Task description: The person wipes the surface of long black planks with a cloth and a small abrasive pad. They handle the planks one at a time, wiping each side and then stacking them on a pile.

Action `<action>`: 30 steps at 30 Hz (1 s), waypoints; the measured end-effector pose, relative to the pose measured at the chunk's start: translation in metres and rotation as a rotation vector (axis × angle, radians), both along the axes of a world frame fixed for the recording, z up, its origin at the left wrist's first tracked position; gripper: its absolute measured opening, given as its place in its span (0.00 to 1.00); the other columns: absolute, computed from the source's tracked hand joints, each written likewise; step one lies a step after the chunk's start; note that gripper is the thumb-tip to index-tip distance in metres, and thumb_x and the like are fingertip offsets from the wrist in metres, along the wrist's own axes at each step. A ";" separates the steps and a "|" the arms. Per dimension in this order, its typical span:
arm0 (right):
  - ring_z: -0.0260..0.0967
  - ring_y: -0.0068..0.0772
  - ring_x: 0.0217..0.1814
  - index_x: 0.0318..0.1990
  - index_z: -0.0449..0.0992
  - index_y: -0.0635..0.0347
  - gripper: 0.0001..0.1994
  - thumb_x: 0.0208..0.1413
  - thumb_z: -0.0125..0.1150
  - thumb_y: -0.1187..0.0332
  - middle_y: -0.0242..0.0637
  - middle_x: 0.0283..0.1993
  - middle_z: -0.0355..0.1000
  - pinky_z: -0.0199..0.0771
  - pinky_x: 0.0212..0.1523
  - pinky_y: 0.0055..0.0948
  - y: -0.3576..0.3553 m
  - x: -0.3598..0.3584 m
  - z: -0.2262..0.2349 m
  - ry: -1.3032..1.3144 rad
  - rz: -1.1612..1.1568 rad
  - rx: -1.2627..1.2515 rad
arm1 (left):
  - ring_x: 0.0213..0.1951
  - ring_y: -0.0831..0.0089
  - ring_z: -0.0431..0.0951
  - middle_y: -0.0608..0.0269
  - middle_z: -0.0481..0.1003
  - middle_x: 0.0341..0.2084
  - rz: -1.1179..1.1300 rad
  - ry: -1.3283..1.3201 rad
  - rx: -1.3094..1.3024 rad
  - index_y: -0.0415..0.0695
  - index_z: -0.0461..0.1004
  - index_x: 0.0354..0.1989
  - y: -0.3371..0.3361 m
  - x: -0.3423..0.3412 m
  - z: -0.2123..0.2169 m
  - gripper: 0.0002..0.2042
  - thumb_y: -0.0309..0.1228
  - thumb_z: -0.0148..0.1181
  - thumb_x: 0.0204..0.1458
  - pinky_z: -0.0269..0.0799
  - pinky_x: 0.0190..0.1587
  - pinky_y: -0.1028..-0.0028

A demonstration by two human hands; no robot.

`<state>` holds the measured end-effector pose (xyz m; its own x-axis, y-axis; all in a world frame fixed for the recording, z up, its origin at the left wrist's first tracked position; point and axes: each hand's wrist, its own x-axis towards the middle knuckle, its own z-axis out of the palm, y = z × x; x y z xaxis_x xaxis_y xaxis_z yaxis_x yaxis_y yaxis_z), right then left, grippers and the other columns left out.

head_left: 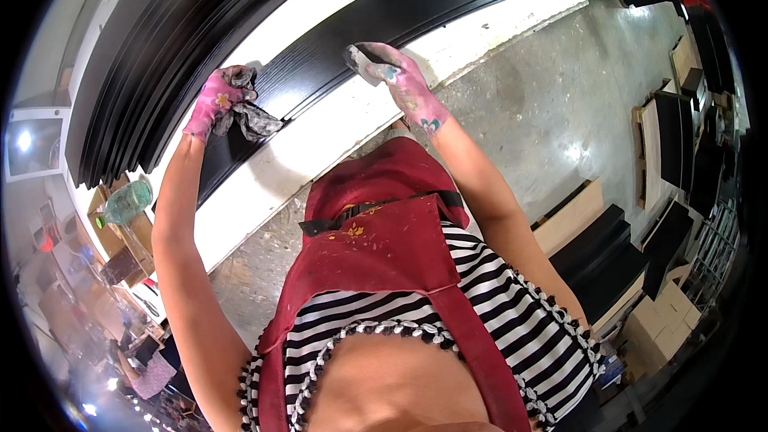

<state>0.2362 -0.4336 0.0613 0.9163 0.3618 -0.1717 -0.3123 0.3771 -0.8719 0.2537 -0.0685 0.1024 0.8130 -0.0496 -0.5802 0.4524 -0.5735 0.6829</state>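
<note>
A long black board (320, 60) with a grooved near edge lies across a white work surface. My left hand (222, 100), in a pink flowered glove, is closed around a crumpled grey-and-black rag (254, 118). The rag touches the board near its left part, and one end trails toward the grooved edge. Farther right, my right hand (394, 70) wears a matching pink glove with dark, stained fingers. It rests at the board's near edge with its fingers stretched over the black face. No object shows in it, though its underside is hidden.
A stack of black curved-looking boards (152, 56) stands beyond the board at the left. The white work surface (264, 180) has its edge close to my body. At left is a greenish plastic bottle (128, 202). Black boards (600, 252) and a cardboard box (660, 328) sit at right on the concrete floor.
</note>
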 end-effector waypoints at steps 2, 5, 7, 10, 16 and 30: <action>0.69 0.31 0.57 0.58 0.71 0.62 0.23 0.52 0.63 0.73 0.40 0.55 0.71 0.68 0.60 0.28 -0.016 -0.001 -0.003 -0.181 -0.095 -0.167 | 0.37 0.78 0.76 0.65 0.77 0.38 0.069 0.054 -0.091 0.35 0.74 0.51 0.000 -0.002 0.001 0.23 0.17 0.69 0.42 0.73 0.40 0.79; 0.69 0.39 0.55 0.58 0.72 0.51 0.26 0.49 0.64 0.77 0.42 0.51 0.72 0.71 0.58 0.33 -0.059 0.014 0.005 -0.342 -0.378 -0.909 | 0.38 0.78 0.76 0.65 0.77 0.38 0.048 0.024 0.008 0.35 0.73 0.52 -0.005 -0.006 0.005 0.24 0.17 0.69 0.43 0.74 0.40 0.79; 0.66 0.42 0.55 0.56 0.74 0.51 0.24 0.48 0.65 0.74 0.42 0.53 0.69 0.67 0.59 0.38 -0.087 0.034 0.004 -0.471 -0.573 -1.084 | 0.39 0.77 0.76 0.65 0.77 0.39 0.069 0.067 -0.086 0.33 0.73 0.52 -0.007 -0.006 0.009 0.25 0.16 0.69 0.42 0.74 0.42 0.79; 0.61 0.48 0.58 0.56 0.75 0.50 0.25 0.47 0.68 0.63 0.48 0.54 0.67 0.65 0.59 0.42 -0.108 0.060 -0.010 -0.663 -0.545 -1.385 | 0.40 0.76 0.77 0.64 0.77 0.41 0.044 0.039 -0.060 0.32 0.73 0.52 -0.011 -0.004 0.012 0.25 0.15 0.68 0.41 0.73 0.43 0.78; 0.60 0.48 0.58 0.56 0.74 0.56 0.24 0.49 0.65 0.63 0.46 0.57 0.64 0.65 0.59 0.42 -0.052 0.023 -0.029 -0.729 -0.338 -1.387 | 0.40 0.75 0.77 0.63 0.79 0.39 0.030 0.047 -0.051 0.34 0.73 0.52 0.000 -0.004 0.000 0.24 0.17 0.70 0.42 0.74 0.45 0.77; 0.60 0.50 0.58 0.57 0.74 0.52 0.25 0.50 0.64 0.59 0.45 0.54 0.67 0.66 0.58 0.44 -0.064 0.035 -0.008 -0.647 -0.452 -1.487 | 0.40 0.77 0.76 0.63 0.78 0.40 -0.010 -0.021 -0.051 0.34 0.74 0.52 0.013 -0.003 -0.014 0.27 0.19 0.72 0.39 0.71 0.46 0.79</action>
<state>0.2717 -0.4979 0.0535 0.9456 -0.0501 0.3215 0.1101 -0.8805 -0.4611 0.2510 -0.0560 0.0881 0.8240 -0.0870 -0.5599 0.4322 -0.5425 0.7203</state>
